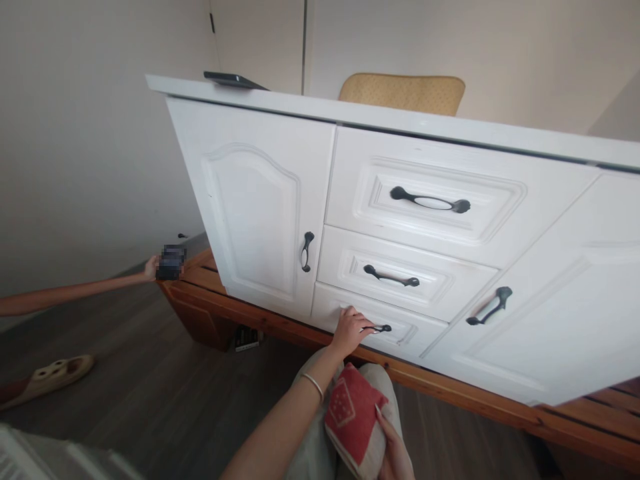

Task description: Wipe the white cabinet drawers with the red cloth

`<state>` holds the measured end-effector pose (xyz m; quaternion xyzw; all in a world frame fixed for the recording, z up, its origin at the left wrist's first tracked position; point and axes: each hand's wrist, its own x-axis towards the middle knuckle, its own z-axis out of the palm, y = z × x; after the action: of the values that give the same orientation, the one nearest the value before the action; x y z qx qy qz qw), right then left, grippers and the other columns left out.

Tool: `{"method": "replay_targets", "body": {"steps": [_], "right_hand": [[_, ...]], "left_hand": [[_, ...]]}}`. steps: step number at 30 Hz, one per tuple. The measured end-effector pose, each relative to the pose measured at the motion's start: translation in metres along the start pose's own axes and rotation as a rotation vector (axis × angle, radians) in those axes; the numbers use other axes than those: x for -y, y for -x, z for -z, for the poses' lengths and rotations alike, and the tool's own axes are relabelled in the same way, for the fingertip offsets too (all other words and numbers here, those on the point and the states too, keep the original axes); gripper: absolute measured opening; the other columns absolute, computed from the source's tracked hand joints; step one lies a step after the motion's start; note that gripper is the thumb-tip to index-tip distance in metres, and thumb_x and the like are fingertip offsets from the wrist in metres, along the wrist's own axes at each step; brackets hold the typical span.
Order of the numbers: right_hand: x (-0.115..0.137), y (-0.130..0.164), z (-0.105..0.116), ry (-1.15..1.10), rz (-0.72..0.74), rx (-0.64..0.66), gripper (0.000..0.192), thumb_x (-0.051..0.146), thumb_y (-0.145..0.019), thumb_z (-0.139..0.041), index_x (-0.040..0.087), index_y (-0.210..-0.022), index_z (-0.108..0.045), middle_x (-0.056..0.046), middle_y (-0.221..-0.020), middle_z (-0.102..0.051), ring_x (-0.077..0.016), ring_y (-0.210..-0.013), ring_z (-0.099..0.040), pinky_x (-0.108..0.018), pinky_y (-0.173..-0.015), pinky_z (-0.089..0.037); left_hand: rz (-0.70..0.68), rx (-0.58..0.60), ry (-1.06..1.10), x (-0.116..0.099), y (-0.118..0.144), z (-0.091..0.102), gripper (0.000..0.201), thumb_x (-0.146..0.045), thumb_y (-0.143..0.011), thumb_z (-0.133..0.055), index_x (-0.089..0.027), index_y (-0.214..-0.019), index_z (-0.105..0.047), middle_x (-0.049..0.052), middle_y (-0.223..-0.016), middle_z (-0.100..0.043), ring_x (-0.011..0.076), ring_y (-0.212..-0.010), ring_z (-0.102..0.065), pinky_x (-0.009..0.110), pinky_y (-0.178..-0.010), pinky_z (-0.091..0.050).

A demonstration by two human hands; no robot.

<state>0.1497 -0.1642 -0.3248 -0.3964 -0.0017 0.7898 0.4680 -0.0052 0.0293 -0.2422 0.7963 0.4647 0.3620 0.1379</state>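
My left hand [350,330], with a bracelet on its wrist, reaches to the bottom drawer [415,333] of a white cabinet. Its fingers are closed around the left part of the black drawer handle [384,328]. The drawer front looks flush with the others. In front of my knees, my right hand [393,443] grips a red and beige cloth pouch [350,407] by its right side. A pale diamond-shaped pattern shows on the red cloth. Part of my right hand is cut off by the lower edge of the view.
The white cabinet [265,213] stands on a low wooden bench [295,331], with a dark flat device [233,80] on its top. Behind it is a yellow chair back [403,92]. At left, another person's hand [151,268] holds a dark, blurred object [171,262] at the bench's end.
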Motion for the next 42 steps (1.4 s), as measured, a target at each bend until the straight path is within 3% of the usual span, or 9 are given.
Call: {"method": "replay_targets", "body": {"steps": [8, 18, 26, 30, 33, 36, 39, 42], "right_hand": [[0.000, 0.003, -0.004, -0.007, 0.025, 0.001, 0.073, 0.044, -0.058, -0.094, 0.015, -0.121, -0.071, -0.019, -0.124, -0.075, -0.0370, -0.133, -0.061, -0.057, -0.119, -0.040], [0.003, 0.008, -0.012, -0.049, 0.036, -0.025, 0.061, 0.038, -0.055, -0.096, 0.017, -0.108, -0.075, -0.015, -0.111, -0.080, -0.0362, -0.127, -0.065, -0.057, -0.116, -0.044], [-0.001, 0.010, -0.011, -0.039, 0.085, -0.012, 0.063, 0.040, -0.058, -0.094, 0.018, -0.114, -0.074, -0.015, -0.117, -0.079, -0.0339, -0.128, -0.065, -0.055, -0.116, -0.044], [0.004, 0.006, -0.008, -0.103, 0.156, -0.059, 0.067, 0.043, -0.058, -0.095, 0.019, -0.116, -0.074, -0.013, -0.120, -0.078, -0.0350, -0.129, -0.064, -0.058, -0.116, -0.044], [0.030, 0.017, -0.021, -0.161, 0.323, -0.162, 0.071, 0.046, -0.056, -0.095, 0.023, -0.119, -0.074, -0.011, -0.123, -0.077, -0.0338, -0.132, -0.061, -0.056, -0.118, -0.043], [0.076, 0.045, -0.061, -0.182, 0.635, -0.204, 0.064, 0.042, -0.065, -0.091, 0.031, -0.125, -0.071, -0.006, -0.136, -0.071, -0.0282, -0.136, -0.059, -0.052, -0.121, -0.042], [0.126, 0.070, -0.120, -0.093, 1.033, -0.161, 0.063, 0.038, -0.072, -0.086, 0.031, -0.132, -0.067, -0.004, -0.143, -0.066, -0.0251, -0.131, -0.061, -0.050, -0.116, -0.047], [0.164, 0.073, -0.180, -0.087, 1.364, -0.264, 0.060, 0.033, -0.067, -0.088, 0.023, -0.123, -0.070, -0.006, -0.132, -0.071, -0.0212, -0.114, -0.068, -0.039, -0.100, -0.057]], "left_hand": [[0.003, 0.000, -0.003, -0.001, 0.000, 0.000, 0.026, -0.047, -0.098, -0.060, -0.036, -0.111, -0.079, 0.002, -0.096, -0.080, 0.0228, -0.101, -0.054, 0.040, -0.090, -0.034], [-0.002, 0.010, -0.009, -0.002, 0.000, 0.003, 0.027, -0.046, -0.098, -0.060, -0.034, -0.110, -0.080, 0.004, -0.095, -0.080, 0.0232, -0.102, -0.054, 0.041, -0.092, -0.035], [0.002, -0.019, 0.041, -0.002, -0.002, 0.002, 0.018, -0.041, -0.094, -0.068, -0.033, -0.104, -0.081, 0.002, -0.093, -0.079, 0.0228, -0.101, -0.057, 0.043, -0.095, -0.039], [0.002, -0.081, 0.108, -0.008, 0.014, 0.008, 0.025, -0.038, -0.094, -0.069, -0.032, -0.116, -0.077, 0.004, -0.116, -0.074, 0.0218, -0.114, -0.059, 0.041, -0.101, -0.045], [0.067, -0.205, 0.150, -0.009, 0.052, 0.011, 0.035, -0.038, -0.099, -0.059, -0.029, -0.132, -0.067, 0.008, -0.136, -0.063, 0.0226, -0.128, -0.055, 0.041, -0.108, -0.046], [0.303, -0.325, 0.092, 0.002, 0.099, 0.007, 0.031, -0.039, -0.102, -0.050, -0.029, -0.123, -0.070, 0.008, -0.128, -0.065, 0.0238, -0.125, -0.057, 0.042, -0.111, -0.045], [0.611, -0.156, -0.117, 0.020, 0.134, 0.000, 0.036, -0.035, -0.100, -0.049, -0.025, -0.130, -0.065, 0.011, -0.139, -0.061, 0.0284, -0.130, -0.055, 0.045, -0.108, -0.046], [0.849, 0.105, -0.321, 0.032, 0.147, -0.009, 0.058, -0.045, -0.099, -0.046, -0.017, -0.150, -0.047, 0.020, -0.161, -0.041, 0.0356, -0.141, -0.047, 0.050, -0.107, -0.046]]}}
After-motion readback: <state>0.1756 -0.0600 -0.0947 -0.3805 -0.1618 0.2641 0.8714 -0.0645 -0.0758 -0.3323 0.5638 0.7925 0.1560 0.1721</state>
